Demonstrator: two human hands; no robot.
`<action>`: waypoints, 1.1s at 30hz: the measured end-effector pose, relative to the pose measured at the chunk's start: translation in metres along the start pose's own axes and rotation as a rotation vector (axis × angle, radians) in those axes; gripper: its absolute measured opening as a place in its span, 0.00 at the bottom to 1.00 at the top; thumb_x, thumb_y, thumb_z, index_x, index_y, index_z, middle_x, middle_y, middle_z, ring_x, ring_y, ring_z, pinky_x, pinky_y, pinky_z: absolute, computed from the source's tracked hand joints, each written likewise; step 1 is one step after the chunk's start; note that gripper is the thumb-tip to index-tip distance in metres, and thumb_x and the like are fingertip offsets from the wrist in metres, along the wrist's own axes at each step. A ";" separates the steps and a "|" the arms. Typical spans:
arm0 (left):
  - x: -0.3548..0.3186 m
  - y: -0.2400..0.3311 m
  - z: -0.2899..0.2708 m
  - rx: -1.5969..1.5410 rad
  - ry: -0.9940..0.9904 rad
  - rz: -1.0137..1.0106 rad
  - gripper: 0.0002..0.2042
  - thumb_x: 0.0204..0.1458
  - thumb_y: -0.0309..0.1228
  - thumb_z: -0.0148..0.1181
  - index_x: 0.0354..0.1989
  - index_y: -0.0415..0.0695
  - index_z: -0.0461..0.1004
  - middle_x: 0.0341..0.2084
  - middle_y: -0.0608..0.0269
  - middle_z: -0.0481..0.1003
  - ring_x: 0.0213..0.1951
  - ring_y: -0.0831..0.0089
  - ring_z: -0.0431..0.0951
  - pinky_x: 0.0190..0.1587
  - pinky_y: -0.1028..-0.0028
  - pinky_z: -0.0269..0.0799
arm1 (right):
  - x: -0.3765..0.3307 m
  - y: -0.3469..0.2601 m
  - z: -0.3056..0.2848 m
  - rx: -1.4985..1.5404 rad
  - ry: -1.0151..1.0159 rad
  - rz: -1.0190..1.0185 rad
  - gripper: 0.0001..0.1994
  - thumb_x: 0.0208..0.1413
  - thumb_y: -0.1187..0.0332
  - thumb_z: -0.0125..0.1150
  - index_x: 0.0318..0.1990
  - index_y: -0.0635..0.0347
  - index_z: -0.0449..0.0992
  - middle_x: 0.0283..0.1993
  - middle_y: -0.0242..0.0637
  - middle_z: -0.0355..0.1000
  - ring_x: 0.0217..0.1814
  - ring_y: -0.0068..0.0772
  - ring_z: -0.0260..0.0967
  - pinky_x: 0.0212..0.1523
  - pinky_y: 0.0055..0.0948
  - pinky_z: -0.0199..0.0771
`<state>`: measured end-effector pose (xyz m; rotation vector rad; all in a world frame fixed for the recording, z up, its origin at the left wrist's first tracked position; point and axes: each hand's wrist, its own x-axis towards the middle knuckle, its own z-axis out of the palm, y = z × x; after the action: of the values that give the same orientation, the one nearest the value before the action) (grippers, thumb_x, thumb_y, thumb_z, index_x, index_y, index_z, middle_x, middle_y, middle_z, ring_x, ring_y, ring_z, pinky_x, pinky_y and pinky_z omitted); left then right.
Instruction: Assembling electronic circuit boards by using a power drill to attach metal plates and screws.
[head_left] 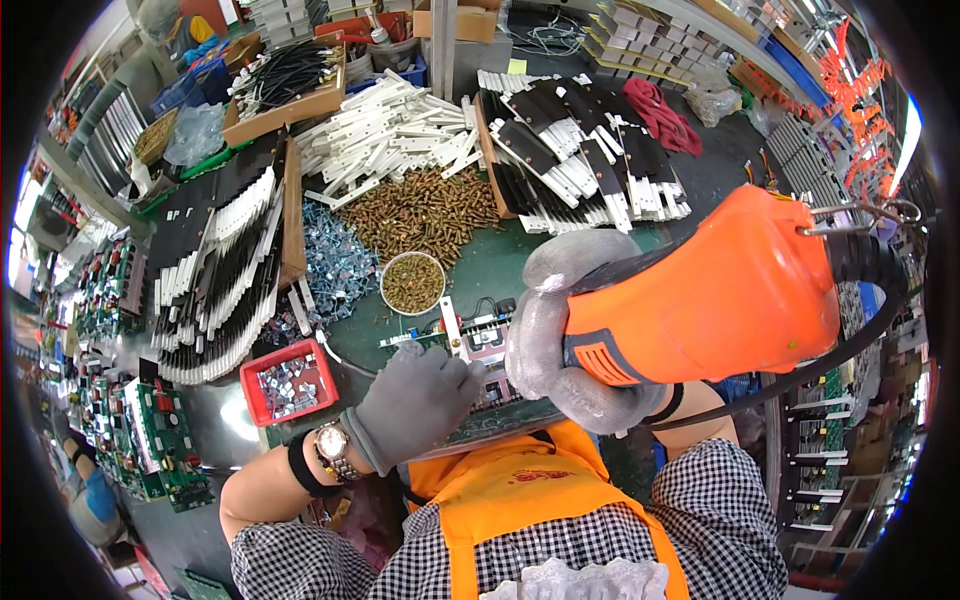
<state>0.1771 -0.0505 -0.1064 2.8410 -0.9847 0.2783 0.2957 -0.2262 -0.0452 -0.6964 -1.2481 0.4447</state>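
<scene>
My right hand (585,395), in a grey glove, is wrapped round an orange electric screwdriver (700,300); a black cable runs from its far end. The tool's tip is hidden behind my fingers. My left hand (418,400), also gloved, is closed at the near left edge of a circuit board (488,342), and what its fingertips hold is hidden. Beside these fingers a white strip (451,322) with holes stands across the board. Just beyond lies a round bowl (413,313) full of brass-coloured screws.
A pile of loose screws (430,215) lies behind the bowl, with white strips (385,130) heaped beyond it. Blue-grey metal clips (335,265) spread leftward. A red tray (250,398) holds small metal parts. Black-and-white strip assemblies (225,275) are stacked left; more (570,140) lie at the back right.
</scene>
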 end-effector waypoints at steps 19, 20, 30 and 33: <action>0.006 0.001 0.009 -0.103 0.023 -0.065 0.12 0.47 0.33 0.55 0.38 0.41 0.74 0.26 0.66 0.69 0.32 0.69 0.71 0.34 0.66 0.66 | -0.003 -0.017 0.003 -0.140 0.102 0.236 0.32 0.42 0.85 0.59 0.57 0.69 0.53 0.32 0.38 0.74 0.34 0.28 0.75 0.40 0.26 0.77; 0.006 0.001 0.008 -0.103 0.023 -0.065 0.12 0.47 0.33 0.55 0.38 0.41 0.74 0.26 0.66 0.69 0.32 0.69 0.71 0.34 0.66 0.66 | -0.004 -0.017 0.004 -0.141 0.101 0.236 0.32 0.42 0.85 0.59 0.57 0.69 0.53 0.32 0.38 0.74 0.34 0.28 0.75 0.40 0.26 0.77; 0.005 0.003 0.011 -0.067 0.042 -0.058 0.11 0.47 0.33 0.55 0.37 0.41 0.74 0.26 0.66 0.70 0.32 0.68 0.71 0.32 0.66 0.66 | 0.002 -0.016 0.022 0.050 0.129 0.100 0.33 0.46 0.70 0.63 0.59 0.68 0.54 0.27 0.38 0.72 0.26 0.29 0.70 0.29 0.27 0.73; 0.004 0.003 0.015 -0.083 0.051 -0.067 0.12 0.47 0.33 0.55 0.38 0.41 0.73 0.27 0.65 0.70 0.32 0.67 0.71 0.33 0.66 0.66 | 0.007 -0.020 0.028 0.116 0.139 0.054 0.33 0.49 0.64 0.63 0.59 0.69 0.55 0.25 0.38 0.71 0.23 0.29 0.68 0.25 0.27 0.71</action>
<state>0.1802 -0.0577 -0.1198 2.7710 -0.8692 0.2940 0.2694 -0.2293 -0.0221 -0.6524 -1.0669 0.5004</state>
